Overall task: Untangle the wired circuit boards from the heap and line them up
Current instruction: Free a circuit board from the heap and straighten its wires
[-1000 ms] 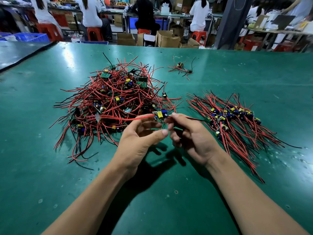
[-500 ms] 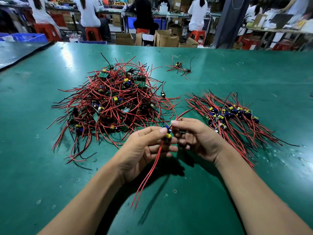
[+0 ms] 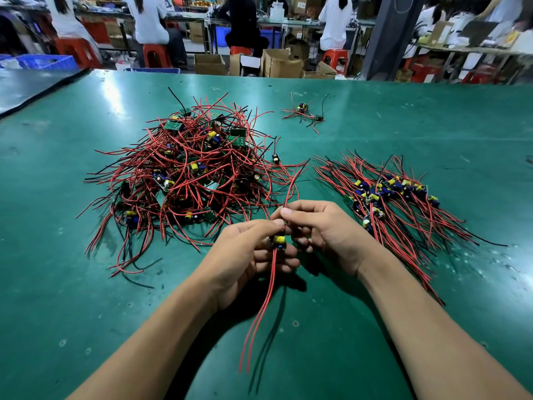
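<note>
Turned from level to upright, the small yellow-capped wired circuit board (image 3: 278, 240) looks free of the tangled red-wire heap (image 3: 187, 174), ready for lining up; the left hand (image 3: 248, 255) has its grip clasped round it, and the right hand (image 3: 326, 235) pinches its upper leads.

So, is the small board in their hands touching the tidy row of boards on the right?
Apart. In the head view the right hand lies between the held board and the row.
</note>
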Demonstrator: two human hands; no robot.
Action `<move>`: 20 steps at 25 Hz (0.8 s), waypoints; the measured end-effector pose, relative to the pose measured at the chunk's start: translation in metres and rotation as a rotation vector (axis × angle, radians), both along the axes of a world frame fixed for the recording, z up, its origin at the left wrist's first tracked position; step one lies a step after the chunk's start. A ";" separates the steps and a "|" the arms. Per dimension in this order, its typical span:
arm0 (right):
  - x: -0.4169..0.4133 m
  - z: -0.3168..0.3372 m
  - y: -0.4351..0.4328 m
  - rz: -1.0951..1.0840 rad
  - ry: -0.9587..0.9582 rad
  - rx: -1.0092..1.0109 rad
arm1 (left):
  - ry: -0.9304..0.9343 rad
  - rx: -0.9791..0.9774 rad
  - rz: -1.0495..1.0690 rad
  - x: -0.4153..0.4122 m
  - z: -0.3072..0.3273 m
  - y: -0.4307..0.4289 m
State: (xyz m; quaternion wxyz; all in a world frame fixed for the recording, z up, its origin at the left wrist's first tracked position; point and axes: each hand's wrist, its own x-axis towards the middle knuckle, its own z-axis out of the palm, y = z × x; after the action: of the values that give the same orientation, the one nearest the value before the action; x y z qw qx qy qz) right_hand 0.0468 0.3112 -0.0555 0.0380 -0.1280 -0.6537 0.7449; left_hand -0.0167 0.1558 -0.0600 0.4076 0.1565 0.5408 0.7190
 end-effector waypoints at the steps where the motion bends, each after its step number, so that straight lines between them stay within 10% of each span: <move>1: 0.000 -0.001 -0.001 0.008 0.002 -0.006 | 0.020 -0.014 0.016 0.001 -0.001 0.001; 20: -0.005 -0.007 0.002 -0.186 -0.118 0.093 | 0.217 -0.136 0.129 0.006 0.000 0.004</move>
State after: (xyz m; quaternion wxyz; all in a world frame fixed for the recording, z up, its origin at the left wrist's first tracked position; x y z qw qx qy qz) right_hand 0.0415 0.3131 -0.0630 0.0743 -0.2297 -0.6740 0.6981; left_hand -0.0109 0.1600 -0.0599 0.3093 0.1703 0.6379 0.6843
